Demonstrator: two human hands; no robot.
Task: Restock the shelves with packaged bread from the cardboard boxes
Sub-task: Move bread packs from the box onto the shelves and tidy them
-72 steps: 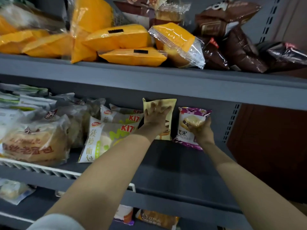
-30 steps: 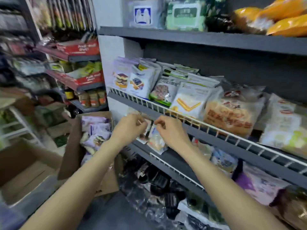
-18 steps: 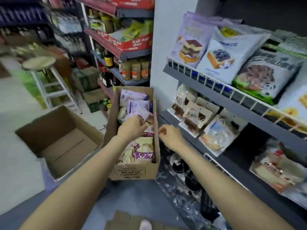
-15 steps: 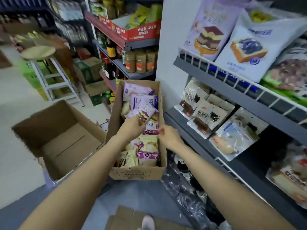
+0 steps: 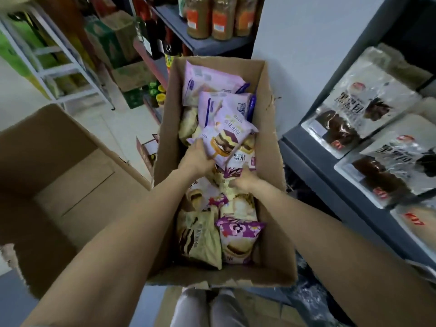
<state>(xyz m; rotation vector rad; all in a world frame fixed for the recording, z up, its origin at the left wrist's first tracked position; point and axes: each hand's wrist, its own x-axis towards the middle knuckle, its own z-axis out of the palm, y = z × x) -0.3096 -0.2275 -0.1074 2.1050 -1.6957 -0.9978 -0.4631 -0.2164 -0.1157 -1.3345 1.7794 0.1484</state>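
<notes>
An open cardboard box (image 5: 269, 142) stands on the floor below me, filled with several bread packs in purple, lavender and cream wrappers. Both my hands are down inside it. My left hand (image 5: 197, 158) holds the lower edge of a lavender pack (image 5: 227, 135) printed with a layered cake. My right hand (image 5: 243, 179) closes on the bottom of a purple-and-white pack (image 5: 240, 161) lying just under that one. A cream pack (image 5: 200, 239) and a purple flower pack (image 5: 239, 239) lie at the near end of the box.
An empty open cardboard box (image 5: 59, 166) sits on the floor to the left. A grey shelf (image 5: 313, 166) on the right carries clear packs of dark bread (image 5: 361, 114). Behind the box stand a stool (image 5: 70, 67) and a shelf with jars (image 5: 212, 17). Flat cardboard lies under my feet.
I have turned from the shelf to the floor box and leaned closer. Both hands went down into the box and took hold of two packs.
</notes>
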